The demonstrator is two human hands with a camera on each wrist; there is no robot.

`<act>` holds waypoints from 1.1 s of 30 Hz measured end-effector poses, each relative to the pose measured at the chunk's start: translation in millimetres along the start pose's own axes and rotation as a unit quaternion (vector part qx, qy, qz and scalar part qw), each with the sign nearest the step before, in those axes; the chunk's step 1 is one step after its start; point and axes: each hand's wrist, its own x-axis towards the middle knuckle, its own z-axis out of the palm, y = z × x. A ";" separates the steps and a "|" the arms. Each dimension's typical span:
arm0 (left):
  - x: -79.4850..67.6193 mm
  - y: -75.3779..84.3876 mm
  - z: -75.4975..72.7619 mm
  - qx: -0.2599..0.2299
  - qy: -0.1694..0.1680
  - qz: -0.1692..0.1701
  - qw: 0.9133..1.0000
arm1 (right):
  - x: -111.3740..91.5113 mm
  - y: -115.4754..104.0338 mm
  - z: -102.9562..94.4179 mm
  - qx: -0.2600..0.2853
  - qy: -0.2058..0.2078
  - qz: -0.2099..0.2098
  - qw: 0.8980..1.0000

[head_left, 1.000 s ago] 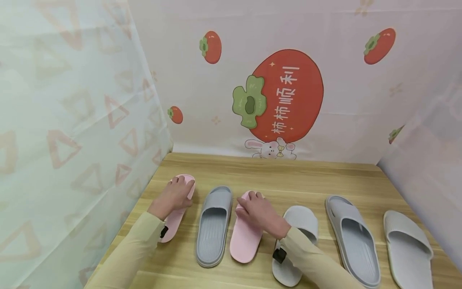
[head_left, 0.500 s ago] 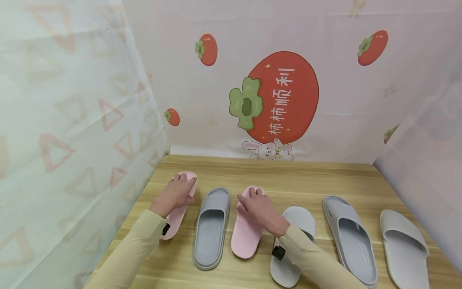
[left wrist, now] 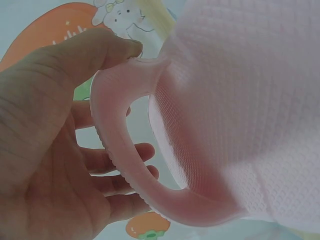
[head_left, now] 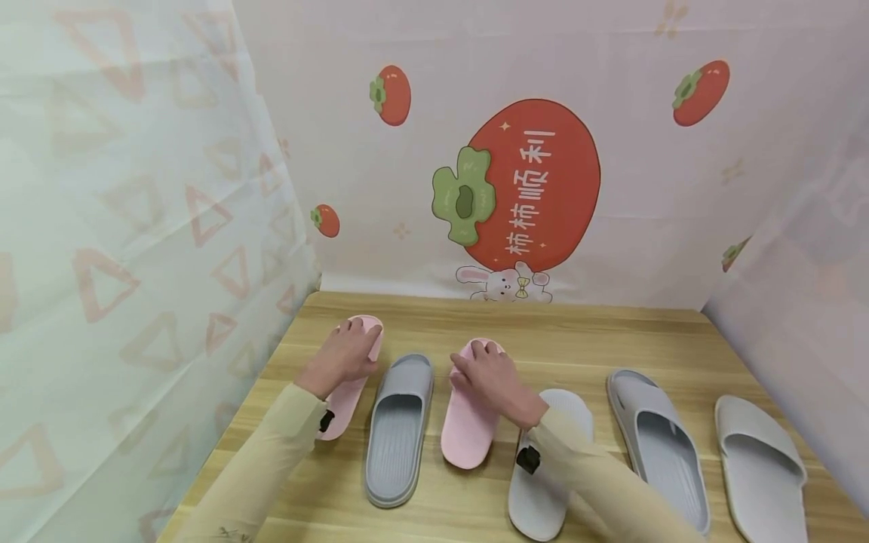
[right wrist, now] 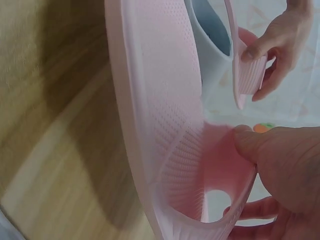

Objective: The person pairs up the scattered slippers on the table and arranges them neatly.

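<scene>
- Two holds: left hand (head_left: 342, 353) pinches left pink slipper (head_left: 345, 407) by its strap (left wrist: 114, 120); right hand (head_left: 492, 377) likewise right pink slipper (head_left: 468, 434).
- Both flank a grey slipper (head_left: 396, 445), on or just above the counter (head_left: 591, 332).
- Probably light, flexible; strap gives sure grip.

The left pink slipper (left wrist: 250, 100) looked like matt plastic or foam, its footbed finely embossed. The right pink slipper (right wrist: 162, 100) was equally matt, pitted with dots and ribbed. The blue-grey slipper (head_left: 394, 452) seemed smooth plastic with a grooved footbed. The table (head_left: 543, 332) showed glossy wood grain; the backdrop (head_left: 645, 204) looked like thin, creased cloth, the sleeves (head_left: 261, 460) softly matt fabric
</scene>
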 end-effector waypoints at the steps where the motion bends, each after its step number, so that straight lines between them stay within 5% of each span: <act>1: 1.4 0.3 -0.6 0.000 0.000 -0.001 1.000 | 1.6 1.6 -0.5 -0.002 0.000 0.000 1.000; 23: 41.7 4.4 -23.9 -0.035 -0.017 0.009 0.999 | 27.8 38.1 -15.8 -0.002 -0.003 0.012 1.000; 33: 61.3 5.3 -25.1 -0.052 -0.059 -0.015 0.997 | 40.8 47.2 -18.5 0.038 -0.048 0.014 0.998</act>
